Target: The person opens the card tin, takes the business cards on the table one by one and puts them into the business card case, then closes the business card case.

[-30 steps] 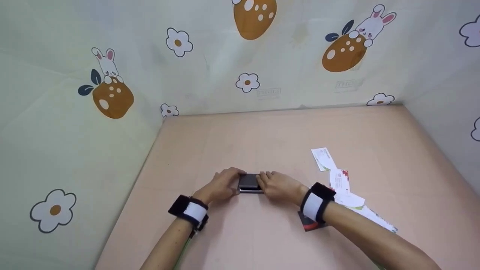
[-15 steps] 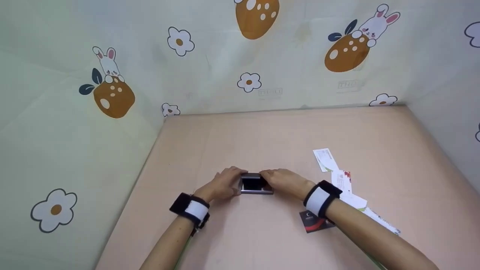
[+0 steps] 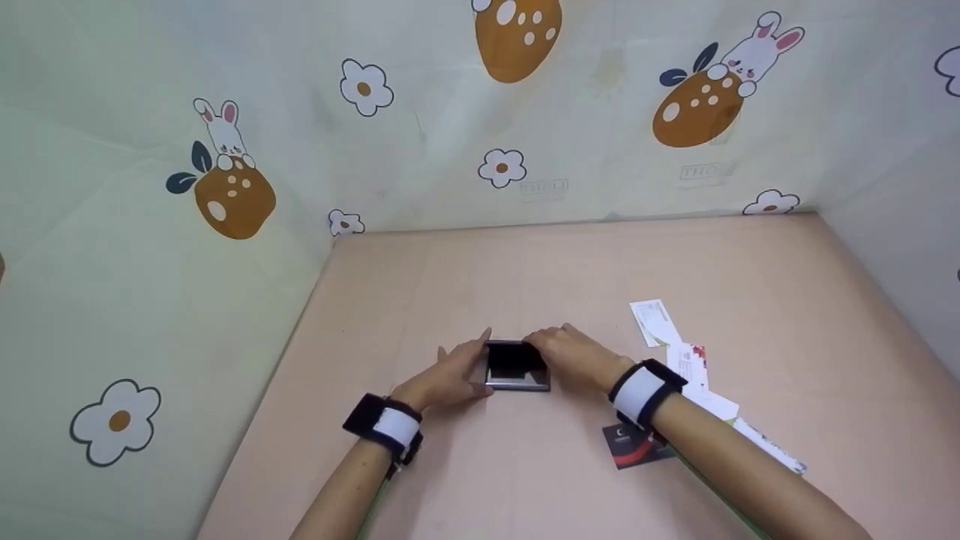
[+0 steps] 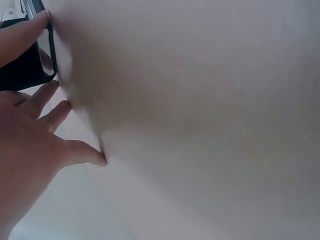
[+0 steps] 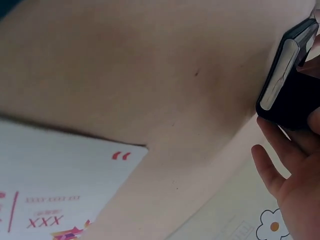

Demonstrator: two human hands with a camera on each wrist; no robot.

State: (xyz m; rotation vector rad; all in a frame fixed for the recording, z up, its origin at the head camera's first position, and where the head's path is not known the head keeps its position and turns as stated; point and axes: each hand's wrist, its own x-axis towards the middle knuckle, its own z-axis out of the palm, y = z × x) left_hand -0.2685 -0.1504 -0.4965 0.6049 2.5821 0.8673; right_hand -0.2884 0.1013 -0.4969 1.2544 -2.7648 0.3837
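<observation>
Between my two hands a shiny metal business card case (image 3: 517,373) lies on the table, its lid up and its dark, mirror-like inside facing me. My left hand (image 3: 450,373) holds the left end, thumb at the near edge and a finger at the far one. In the left wrist view, the left hand's (image 4: 30,135) other fingers spread down to the table. My right hand (image 3: 576,361) grips the right end near the raised lid. The right wrist view has the case's (image 5: 281,75) side edge turned towards the camera, with the right hand's (image 5: 302,175) fingers around it.
Right of the right hand, several white business cards (image 3: 652,322) lie in an overlapping row. A black and red card (image 3: 630,448) lies partly under the right wrist's strap. One white card (image 5: 65,185) is close to the right wrist camera. Patterned cloth walls (image 3: 420,150) enclose the table.
The case's grey lid has swung up, baring the dark, shiny inside. My right hand has shifted slightly right with the lid, and a left finger has straightened along the far corner.
</observation>
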